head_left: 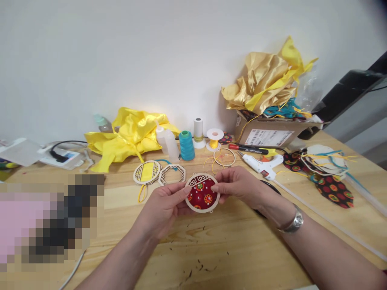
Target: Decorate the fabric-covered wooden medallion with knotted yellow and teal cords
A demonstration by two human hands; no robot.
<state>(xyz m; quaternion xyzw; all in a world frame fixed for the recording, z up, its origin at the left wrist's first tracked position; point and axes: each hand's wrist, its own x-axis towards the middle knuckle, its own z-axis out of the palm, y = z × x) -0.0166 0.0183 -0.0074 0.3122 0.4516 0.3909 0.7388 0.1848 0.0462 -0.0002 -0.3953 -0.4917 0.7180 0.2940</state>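
Between both hands, a little above the table, is a round wooden ornament frame [202, 194] with dark red patterned fabric in it and a cut-out lattice along its top. My left hand [169, 201] pinches its left rim, thumb on the front. On the opposite rim my right hand [232, 185] grips with thumb and fingers; a silver bracelet is on that wrist. Just behind lie an octagonal wooden lattice frame [172, 175] and a round frame with yellow fabric [147, 172]. The fingers behind the held frame are partly hidden.
A white hot glue gun [264, 164] lies right of my right hand. Behind stand a teal thread cone [186, 146], a ribbon spool [214, 139] and white bottles [169, 145]. Yellow satin [130, 135] is at left; a cardboard box [269, 131] of fabric is at right.
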